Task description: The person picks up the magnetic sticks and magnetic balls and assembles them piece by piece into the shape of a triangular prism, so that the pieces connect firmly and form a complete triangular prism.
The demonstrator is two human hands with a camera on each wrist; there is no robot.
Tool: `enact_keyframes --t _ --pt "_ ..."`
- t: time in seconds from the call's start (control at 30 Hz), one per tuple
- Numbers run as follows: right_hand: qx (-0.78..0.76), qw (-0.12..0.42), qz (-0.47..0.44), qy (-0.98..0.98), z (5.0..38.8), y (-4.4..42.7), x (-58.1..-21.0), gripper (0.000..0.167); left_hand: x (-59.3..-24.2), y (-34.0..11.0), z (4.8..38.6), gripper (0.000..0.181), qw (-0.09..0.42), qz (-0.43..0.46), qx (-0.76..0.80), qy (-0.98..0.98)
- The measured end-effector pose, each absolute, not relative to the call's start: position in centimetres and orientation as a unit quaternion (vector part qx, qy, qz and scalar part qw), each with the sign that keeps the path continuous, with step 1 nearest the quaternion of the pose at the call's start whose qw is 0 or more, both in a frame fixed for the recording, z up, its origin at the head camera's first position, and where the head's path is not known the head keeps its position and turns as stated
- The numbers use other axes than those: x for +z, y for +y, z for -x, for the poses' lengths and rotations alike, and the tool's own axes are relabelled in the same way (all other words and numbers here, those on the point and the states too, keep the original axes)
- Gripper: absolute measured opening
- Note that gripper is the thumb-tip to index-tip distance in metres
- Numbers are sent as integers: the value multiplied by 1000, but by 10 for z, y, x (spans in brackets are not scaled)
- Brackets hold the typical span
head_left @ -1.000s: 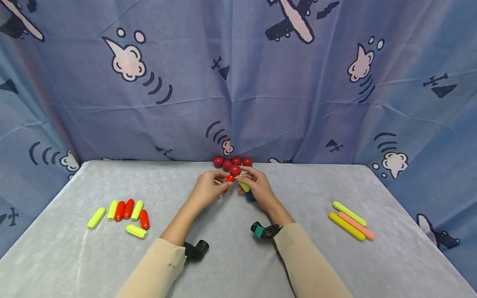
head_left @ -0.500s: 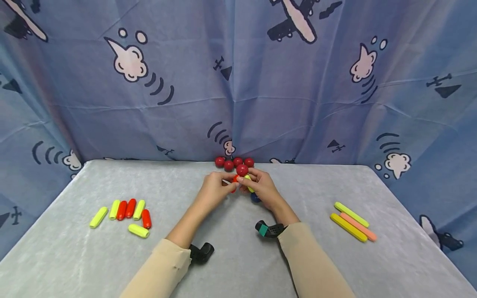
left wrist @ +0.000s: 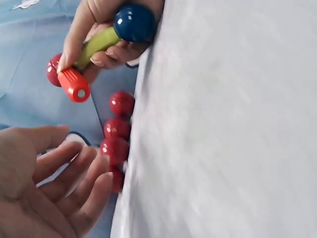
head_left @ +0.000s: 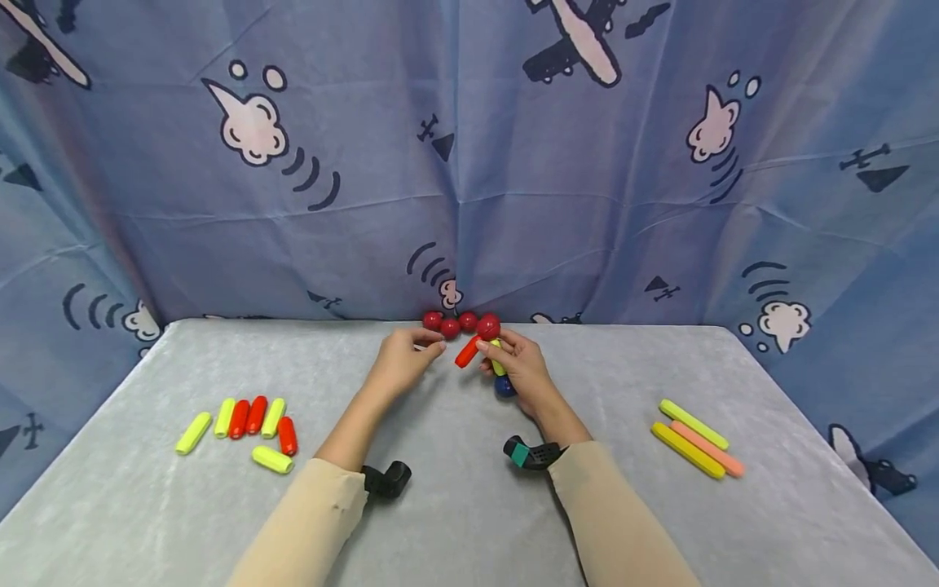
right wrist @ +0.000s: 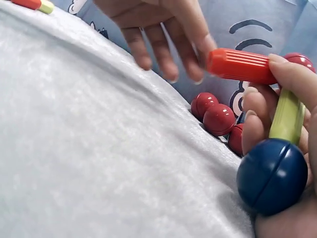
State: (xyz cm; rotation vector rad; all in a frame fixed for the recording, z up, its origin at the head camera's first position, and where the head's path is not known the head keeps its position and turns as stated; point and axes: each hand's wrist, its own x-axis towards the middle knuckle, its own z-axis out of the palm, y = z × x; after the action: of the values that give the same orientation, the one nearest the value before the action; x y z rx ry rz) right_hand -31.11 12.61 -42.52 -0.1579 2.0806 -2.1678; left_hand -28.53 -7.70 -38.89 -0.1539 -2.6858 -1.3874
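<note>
My right hand holds a joined piece, pinching it between thumb and fingers. A blue ball sits at one end of its yellow-green rod and a red ball at the other. From the red ball a red-orange ribbed rod sticks out towards the left, its free end showing a small round pale tip in the left wrist view. My left hand holds nothing; its fingers are loosely bent, a short way left of the red rod and apart from it.
Several loose red balls lie along the table's back edge by the curtain. On the left of the table are several short red rods and yellow-green rods. Longer yellow and orange sticks lie at the right.
My left hand has let go of the red rod and drawn back to the left. The right hand has moved slightly right with the joined piece, whose red rod now shows fully.
</note>
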Motion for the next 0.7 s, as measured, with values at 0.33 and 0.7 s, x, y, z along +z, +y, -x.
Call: enact_keyframes --t 0.33,0.7 --pt "-776 49 44 627 307 127 -425 43 -388 -55 310 25 112 39 -396 -911" --pt "-787 33 38 615 310 128 -426 42 -392 -42 327 22 77 50 -334 -938"
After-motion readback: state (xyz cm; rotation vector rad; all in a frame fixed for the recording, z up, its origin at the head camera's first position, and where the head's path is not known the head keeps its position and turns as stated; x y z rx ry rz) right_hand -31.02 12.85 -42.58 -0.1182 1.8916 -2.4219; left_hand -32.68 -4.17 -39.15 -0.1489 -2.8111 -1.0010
